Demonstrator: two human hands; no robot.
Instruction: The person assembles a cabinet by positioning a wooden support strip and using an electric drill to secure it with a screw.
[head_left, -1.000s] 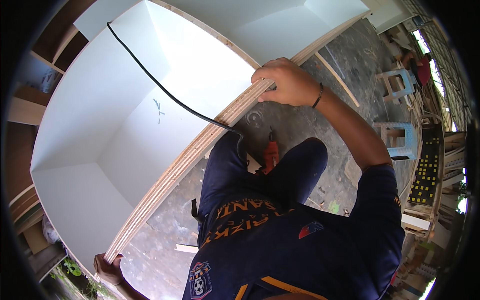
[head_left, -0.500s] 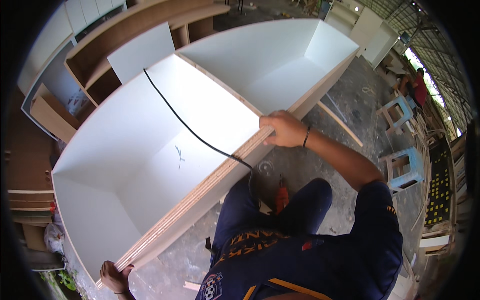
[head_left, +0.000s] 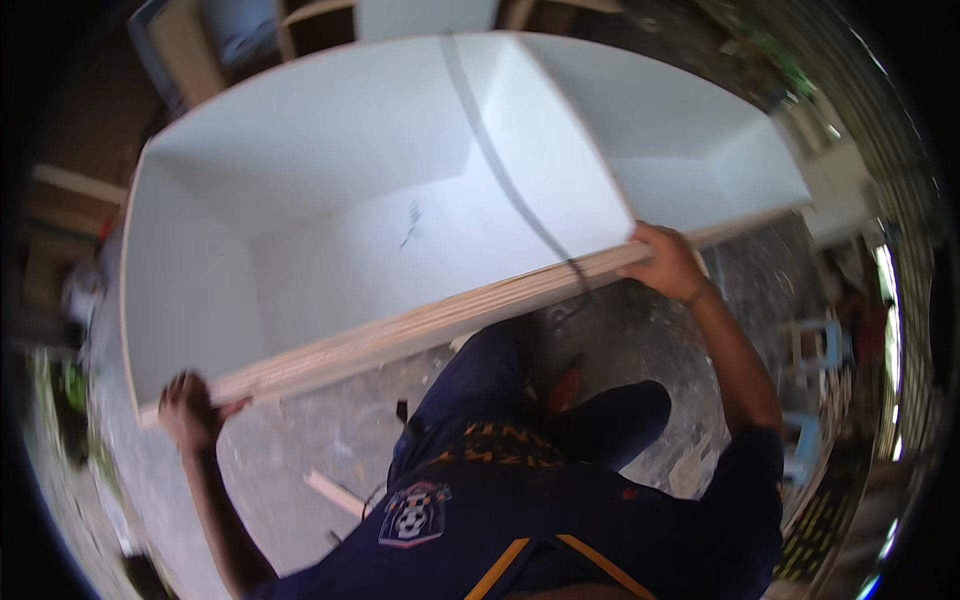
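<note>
A long cabinet carcass with white inner faces and bare layered-wood edges lies with its open side up in front of me. My left hand is closed around its near edge close to the left corner, thumb along the wood. Farther right on that edge, beside the end of the white divider, my right hand grips the rim with its fingers over the top. A black cable drapes across the larger compartment and over the near edge, left of my right hand.
Between my legs a red tool sits on the concrete floor, blurred. A wood strip lies near my left side. Blue stools stand to the right. Other cabinet parts are beyond the far side.
The view has turned, so the cabinet's near edge runs more level across it and the stools sit lower. Both hands keep their hold at about the same spots on the edge.
</note>
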